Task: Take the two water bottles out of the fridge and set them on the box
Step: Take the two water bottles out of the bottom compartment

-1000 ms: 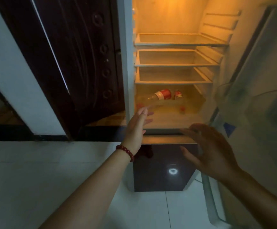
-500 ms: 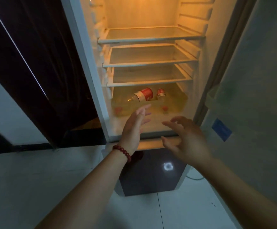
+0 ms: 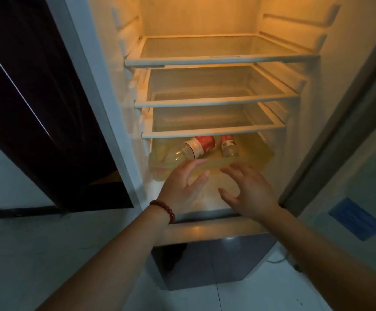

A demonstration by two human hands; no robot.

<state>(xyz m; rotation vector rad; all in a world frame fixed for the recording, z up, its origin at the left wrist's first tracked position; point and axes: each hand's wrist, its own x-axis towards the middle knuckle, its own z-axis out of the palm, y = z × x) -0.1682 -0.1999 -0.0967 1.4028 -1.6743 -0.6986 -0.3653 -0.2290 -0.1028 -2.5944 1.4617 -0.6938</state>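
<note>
My left hand is spread, fingers loosely fanned and palm turned inward, holding nothing; a red bead bracelet circles its wrist. My right hand is spread too, fingers curled a little like a claw, also empty. The two hands hover side by side with a gap between them, over the pale floor of the open fridge, just inside its front lip.

Just beyond my fingertips runs the front wall of a clear yellowish drawer. I cannot tell whether my left fingertips touch it. Inside it, past my left hand, lies the larger water bottle on its side, neck pointing toward my left, its red and white label away from me. Past the gap between my hands, to the right of the first, the second water bottle lies with its end toward me, apart from the first.

Above both hands three glass shelves stack upward. To the right of my right hand stands the open fridge door, bearing a blue sticker. Below my wrists is a dark lower panel, then white floor tiles.
</note>
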